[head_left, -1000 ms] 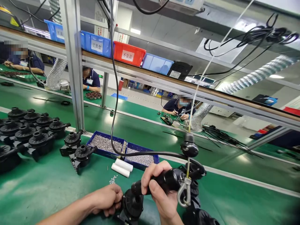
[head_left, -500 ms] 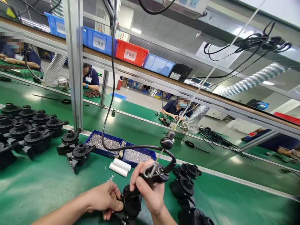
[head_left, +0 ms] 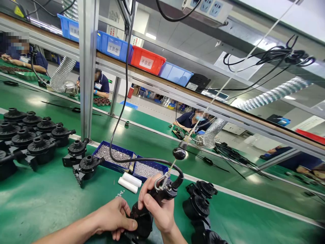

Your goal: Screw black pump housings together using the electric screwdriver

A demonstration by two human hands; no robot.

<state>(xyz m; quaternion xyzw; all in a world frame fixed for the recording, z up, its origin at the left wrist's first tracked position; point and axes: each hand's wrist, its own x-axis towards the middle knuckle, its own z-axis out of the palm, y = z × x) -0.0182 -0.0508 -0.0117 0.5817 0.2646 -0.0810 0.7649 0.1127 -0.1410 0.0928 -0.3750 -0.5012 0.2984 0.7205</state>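
- The work in hand looks midway on one piece: a black casing [head_left: 144,225] stands low in the view, between the two hands, its lower part cut off by the edge of the picture.
- The right hand [head_left: 159,208] has its grip wrapped round an electric screwdriver [head_left: 162,196], which hangs on a cord and leans down toward the casing; the tip is hidden, so I cannot tell whether it is seated on a screw.
- The left hand [head_left: 114,217] has its grip pinching the casing's side, thumb against it, seemingly steadying it; any small part between the fingers is hidden.
- How many fasteners are in or missing cannot be seen.
- Many similar casings [head_left: 40,147] stand in rows at the left of the green desk [head_left: 61,200], with two more [head_left: 88,164] nearer; others [head_left: 199,205] stand at the right. Which group is finished and which waits is unclear.
- Supplies remain: a screw tray [head_left: 106,162], a second tray [head_left: 143,177] of tiny parts, and loose rings [head_left: 120,194] near two white tubes [head_left: 128,185].
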